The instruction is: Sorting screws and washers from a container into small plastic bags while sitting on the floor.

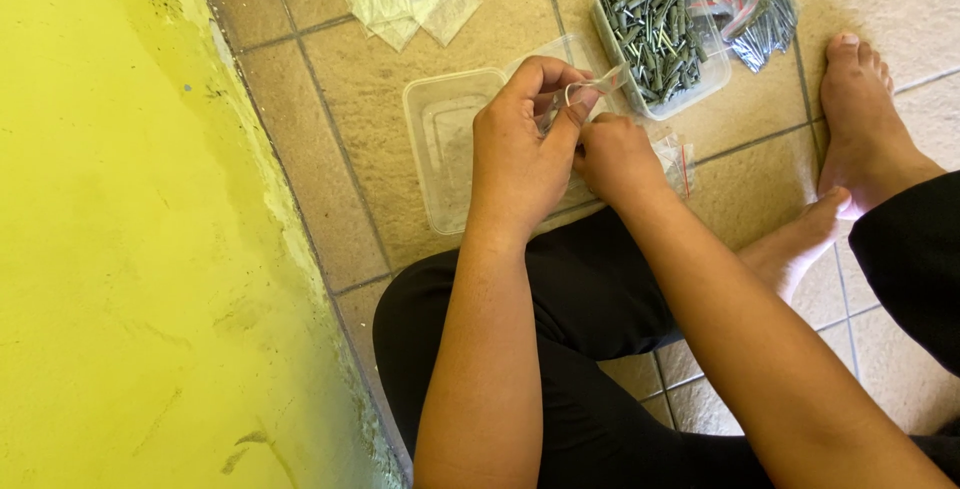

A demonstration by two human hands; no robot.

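floor: tan tiles; wall: yellow; hands pinch small clear bag

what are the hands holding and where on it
Both hands pinch a small clear plastic bag at its top edge: the left hand grips it with thumb and fingertips, the right hand meets it from below. The bag's contents cannot be told.
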